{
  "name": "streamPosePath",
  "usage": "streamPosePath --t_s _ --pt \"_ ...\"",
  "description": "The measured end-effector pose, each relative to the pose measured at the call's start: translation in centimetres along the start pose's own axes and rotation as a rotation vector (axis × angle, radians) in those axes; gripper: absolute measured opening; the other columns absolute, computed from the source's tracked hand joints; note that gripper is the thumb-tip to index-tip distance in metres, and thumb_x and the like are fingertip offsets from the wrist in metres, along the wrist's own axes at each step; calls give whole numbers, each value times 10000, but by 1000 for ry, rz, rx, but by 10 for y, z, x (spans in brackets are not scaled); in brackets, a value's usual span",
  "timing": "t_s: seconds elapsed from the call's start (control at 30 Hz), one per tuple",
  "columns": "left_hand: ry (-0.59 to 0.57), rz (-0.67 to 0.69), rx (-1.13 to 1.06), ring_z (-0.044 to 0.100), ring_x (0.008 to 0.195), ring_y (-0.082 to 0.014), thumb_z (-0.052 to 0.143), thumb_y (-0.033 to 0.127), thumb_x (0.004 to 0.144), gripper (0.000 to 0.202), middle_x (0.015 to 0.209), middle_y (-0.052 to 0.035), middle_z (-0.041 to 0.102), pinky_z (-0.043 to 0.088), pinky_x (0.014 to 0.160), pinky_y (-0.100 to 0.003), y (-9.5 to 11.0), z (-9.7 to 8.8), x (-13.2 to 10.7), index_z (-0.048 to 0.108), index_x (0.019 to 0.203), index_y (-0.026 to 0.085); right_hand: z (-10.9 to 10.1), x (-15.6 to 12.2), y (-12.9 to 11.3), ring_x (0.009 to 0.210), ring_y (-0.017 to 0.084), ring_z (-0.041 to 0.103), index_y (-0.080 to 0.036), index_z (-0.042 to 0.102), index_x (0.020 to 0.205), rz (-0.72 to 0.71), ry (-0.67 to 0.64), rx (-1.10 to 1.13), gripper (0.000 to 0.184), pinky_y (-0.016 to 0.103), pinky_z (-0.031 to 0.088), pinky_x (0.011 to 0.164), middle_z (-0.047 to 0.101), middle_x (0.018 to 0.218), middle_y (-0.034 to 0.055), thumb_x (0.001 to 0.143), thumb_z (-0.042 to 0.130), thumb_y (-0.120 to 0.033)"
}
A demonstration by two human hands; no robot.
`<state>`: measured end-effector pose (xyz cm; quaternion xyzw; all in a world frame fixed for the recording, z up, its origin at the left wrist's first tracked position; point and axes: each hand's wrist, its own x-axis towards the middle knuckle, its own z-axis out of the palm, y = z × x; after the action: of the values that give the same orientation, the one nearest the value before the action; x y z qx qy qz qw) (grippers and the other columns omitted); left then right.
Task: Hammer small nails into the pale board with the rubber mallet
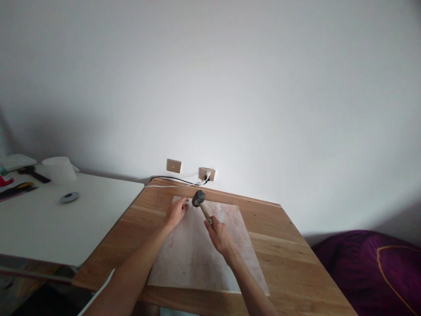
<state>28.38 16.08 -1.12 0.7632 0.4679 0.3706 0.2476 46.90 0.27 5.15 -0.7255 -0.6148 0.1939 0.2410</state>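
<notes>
A mallet (198, 199) with a dark head and a light wooden handle is in my right hand (219, 237), whose fingers wrap round the handle. Its head is raised over the far part of a pale, stained board (197, 263). My left hand (178, 211) rests at the board's far left corner, fingers bent together in a pinch just left of the mallet head. Whatever sits between those fingertips is too small to make out. Thin dark marks or small pieces (224, 211) show near the board's far right edge.
The board lies on a wooden table (279, 245) against the wall. Cables (177, 179) run to a wall socket (207, 174) behind it. On the white table (98, 210) at left are a white roll (59, 170), a tape roll (69, 197) and tools (16, 189). A purple beanbag (362, 272) stands right.
</notes>
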Motion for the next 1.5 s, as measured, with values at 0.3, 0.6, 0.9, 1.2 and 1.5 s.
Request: streamPosePath --t_s 0.3,0.6,0.9,1.2,1.5 --pt "37 20 10 742 944 -258 710 215 834 465 1078 -95 786 559 838 -362 -8 5 -1 615 1288 191 16 22 -29 874 246 763 -187 670 1176 10 -35 -182 272 287 401 651 791 951 131 1082 467 -341" --pt "66 35 -18 718 839 -207 681 143 833 422 954 -37 761 558 845 -340 -11 6 1 643 1247 214 16 -8 6 824 233 748 -174 655 1135 48 12 9 277 274 384 635 774 887 106 1091 422 -316" --pt "-24 16 -10 701 812 -176 626 121 846 438 982 -24 773 537 818 -308 -5 2 1 613 1272 222 6 -21 9 890 240 755 -179 641 1159 59 -49 -41 281 270 387 658 783 923 108 1089 416 -331" --pt "101 66 46 664 877 -198 739 183 782 435 1189 -85 693 550 845 -339 -2 2 -3 627 1202 200 11 13 -26 834 236 751 -196 674 1122 -24 -25 -101 247 282 414 661 783 907 110 1058 474 -325" --pt "15 19 -60 724 856 -206 647 155 874 387 928 -33 768 556 834 -330 -16 9 8 620 1255 215 10 -8 14 779 226 731 -172 651 1107 19 17 12 267 265 358 625 756 835 91 1077 436 -328"
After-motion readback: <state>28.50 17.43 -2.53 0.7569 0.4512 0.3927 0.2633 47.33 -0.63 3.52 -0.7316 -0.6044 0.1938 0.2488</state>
